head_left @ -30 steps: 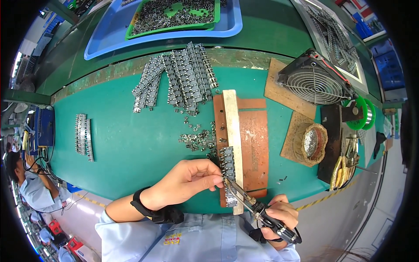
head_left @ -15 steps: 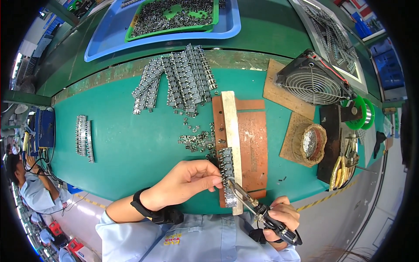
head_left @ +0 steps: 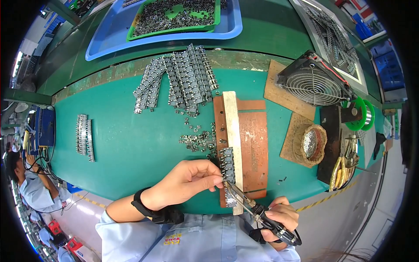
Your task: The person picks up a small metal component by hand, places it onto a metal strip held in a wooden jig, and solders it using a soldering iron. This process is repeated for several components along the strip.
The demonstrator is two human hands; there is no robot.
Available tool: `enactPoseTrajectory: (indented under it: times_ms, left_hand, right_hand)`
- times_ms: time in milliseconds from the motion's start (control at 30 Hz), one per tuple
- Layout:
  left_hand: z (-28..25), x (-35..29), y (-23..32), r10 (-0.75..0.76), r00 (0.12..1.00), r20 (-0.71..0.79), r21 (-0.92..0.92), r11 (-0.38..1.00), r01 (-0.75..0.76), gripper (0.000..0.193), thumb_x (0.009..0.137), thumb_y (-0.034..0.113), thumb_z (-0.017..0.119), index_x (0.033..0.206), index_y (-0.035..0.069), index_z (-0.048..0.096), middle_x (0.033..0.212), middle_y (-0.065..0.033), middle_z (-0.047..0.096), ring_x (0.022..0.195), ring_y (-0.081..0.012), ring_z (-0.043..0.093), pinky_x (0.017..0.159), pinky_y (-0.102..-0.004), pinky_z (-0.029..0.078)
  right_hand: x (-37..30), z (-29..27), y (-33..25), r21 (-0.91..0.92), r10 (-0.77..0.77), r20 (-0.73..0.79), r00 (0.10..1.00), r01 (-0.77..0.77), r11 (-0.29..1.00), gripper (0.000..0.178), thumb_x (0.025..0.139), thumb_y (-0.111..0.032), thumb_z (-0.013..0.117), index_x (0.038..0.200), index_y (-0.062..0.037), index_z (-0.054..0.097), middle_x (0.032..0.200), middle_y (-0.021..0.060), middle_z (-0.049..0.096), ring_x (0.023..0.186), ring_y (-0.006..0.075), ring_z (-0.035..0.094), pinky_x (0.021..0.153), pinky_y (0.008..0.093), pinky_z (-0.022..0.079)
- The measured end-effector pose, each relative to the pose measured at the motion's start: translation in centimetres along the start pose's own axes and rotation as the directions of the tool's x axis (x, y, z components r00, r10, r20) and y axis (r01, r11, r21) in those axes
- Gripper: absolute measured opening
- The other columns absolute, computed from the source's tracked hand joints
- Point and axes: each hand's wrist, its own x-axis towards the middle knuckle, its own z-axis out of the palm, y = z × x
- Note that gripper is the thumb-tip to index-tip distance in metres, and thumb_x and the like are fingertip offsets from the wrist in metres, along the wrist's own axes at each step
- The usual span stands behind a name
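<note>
My left hand (head_left: 185, 185) reaches in from the left, thumb and forefinger pinched together at the edge of a strip of small electronic parts (head_left: 227, 160). Whatever is between those fingertips is too small to make out. In my right hand (head_left: 281, 216) is a black-handled soldering iron (head_left: 258, 208), its tip slanting up and left to the strip beside my left fingertips. The strip lies along a pale straight bar (head_left: 231, 118) on a reddish-brown board (head_left: 254, 148). Small loose metal parts (head_left: 198, 142) are scattered left of the board.
More part strips lie piled (head_left: 187, 81) at the back, with a short pair (head_left: 84, 137) at left. Behind stands a blue tray (head_left: 235, 30) with a green tray (head_left: 214, 22). At right are a fan (head_left: 312, 83), a round solder-lined dish (head_left: 314, 144) and a green wire spool (head_left: 361, 112).
The soldering iron's tip has shifted slightly left and down along the strip, and my right hand has moved slightly left with it. My left hand keeps its pinch in place.
</note>
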Motion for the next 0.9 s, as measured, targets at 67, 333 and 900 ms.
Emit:
enactPoseTrajectory:
  times_ms: [67, 333, 900]
  left_hand:
    - [0.0, 0.0, -0.1, 0.0, 1.0, 0.001, 0.009, 1.0, 0.0, 0.011, 0.087, 0.011, 0.052, 0.089, 0.0, 0.055, 0.083, -0.005, 0.06, 0.075, -0.0089, 0.055, 0.07, -0.0211, 0.044]
    - [0.1, 0.0, 0.1, 0.004, 1.0, 0.003, 0.001, 1.0, -0.004, 0.012, 0.087, 0.01, 0.052, 0.089, -0.001, 0.055, 0.084, -0.0056, 0.061, 0.076, -0.0092, 0.056, 0.07, -0.0214, 0.045]
    - [-0.5, -1.7, 1.4, 0.03, 0.971, -0.238, 0.341, 0.938, 0.055, 0.007, 0.083, 0.008, 0.056, 0.087, 0.002, 0.056, 0.077, -0.0029, 0.059, 0.067, -0.0095, 0.054, 0.059, -0.022, 0.043]
  right_hand:
    - [0.0, -0.1, -0.1, -0.011, 0.005, 0.022, 1.0, -0.005, 1.0, 0.036, 0.063, -0.028, 0.073, 0.085, -0.0019, 0.061, 0.06, 0.0068, 0.06, 0.047, 0.018, 0.054, 0.056, 0.0313, 0.044]
    - [-2.1, 0.7, 2.5, 0.043, 0.064, -0.297, 0.953, -0.054, 0.998, 0.048, 0.07, -0.037, 0.067, 0.097, -0.0012, 0.052, 0.069, 0.0084, 0.054, 0.055, 0.0166, 0.05, 0.057, 0.0315, 0.042]
    - [-1.6, 1.4, 2.9, 0.17, 0.233, -0.422, 0.876, -0.176, 0.969, 0.055, 0.073, -0.042, 0.062, 0.103, 0.0009, 0.045, 0.078, 0.0119, 0.05, 0.06, 0.0154, 0.049, 0.053, 0.0235, 0.039]
